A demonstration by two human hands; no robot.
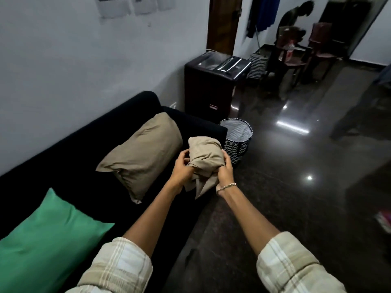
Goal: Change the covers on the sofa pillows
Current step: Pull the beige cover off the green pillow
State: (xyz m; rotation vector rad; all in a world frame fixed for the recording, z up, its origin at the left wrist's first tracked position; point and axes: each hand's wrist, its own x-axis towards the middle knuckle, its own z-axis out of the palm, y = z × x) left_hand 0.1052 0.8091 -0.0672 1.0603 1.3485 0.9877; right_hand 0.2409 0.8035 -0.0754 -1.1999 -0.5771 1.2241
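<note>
Both hands hold a bunched-up beige pillow cover (pixel 203 157) in the air over the front edge of the black sofa (pixel 88 144). My left hand (pixel 182 170) grips its left side and my right hand (pixel 226 172) grips its right side, with loose corners hanging below. A beige-covered pillow (pixel 141 153) lies on the sofa seat just left of my hands. A green-covered pillow (pixel 48 240) lies nearer, at the lower left.
A black-and-white zigzag laundry basket (pixel 237 136) stands on the dark glossy floor just beyond the sofa's end. A dark washing machine (pixel 211 85) sits against the wall behind it. Farther back are a second striped basket (pixel 257 65), wooden chairs (pixel 296 56) and another person (pixel 296 17).
</note>
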